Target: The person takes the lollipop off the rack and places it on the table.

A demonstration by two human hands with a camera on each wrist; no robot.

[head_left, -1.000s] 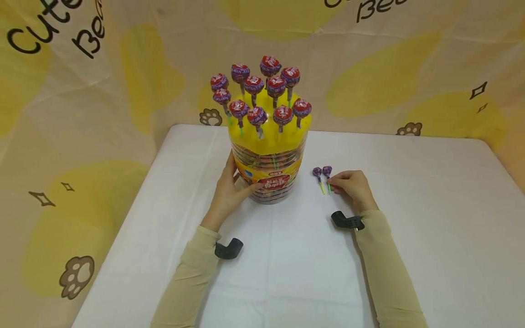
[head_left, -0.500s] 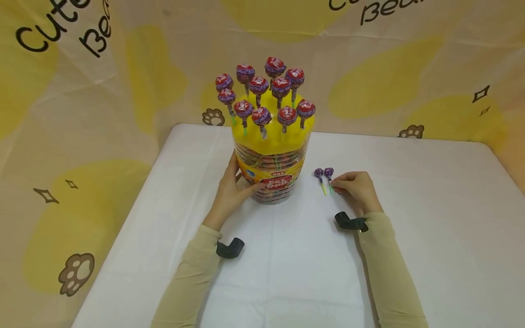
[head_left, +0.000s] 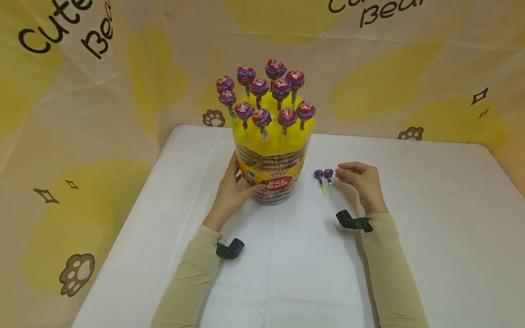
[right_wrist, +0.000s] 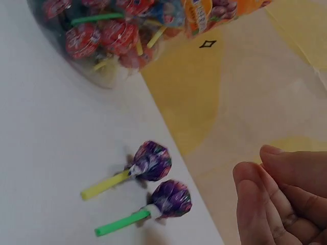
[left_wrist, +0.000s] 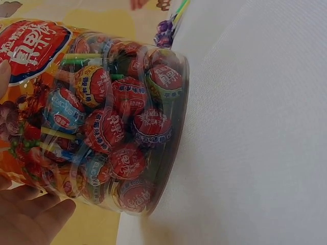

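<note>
A big clear plastic jar (head_left: 272, 157) with a yellow lid stands upright on the table, packed with wrapped lollipops. Several purple-and-red lollipops (head_left: 280, 89) stick up from its lid. My left hand (head_left: 231, 191) holds the jar's left side, thumb across the front label, fingers partly hidden behind. To the right of the jar lie two purple-wrapped lollipops, side by side: one with a yellow stick (right_wrist: 104, 185), the other with a green stick (right_wrist: 121, 223). Just right of them my right hand (head_left: 361, 180) hovers above the table, fingers loosely bent, holding nothing.
The table (head_left: 287, 273) has a white cover. Behind it hangs a yellow-and-beige printed cloth (head_left: 369, 68), which also runs down the left side. A black wrist camera (head_left: 230, 249) sits at the left sleeve, another black wrist camera (head_left: 353, 222) at the right.
My right hand has let go of the green-stick lollipop and risen slightly away to the right. The lollipop stays beside the yellow-stick one. My left hand keeps its hold on the jar.
</note>
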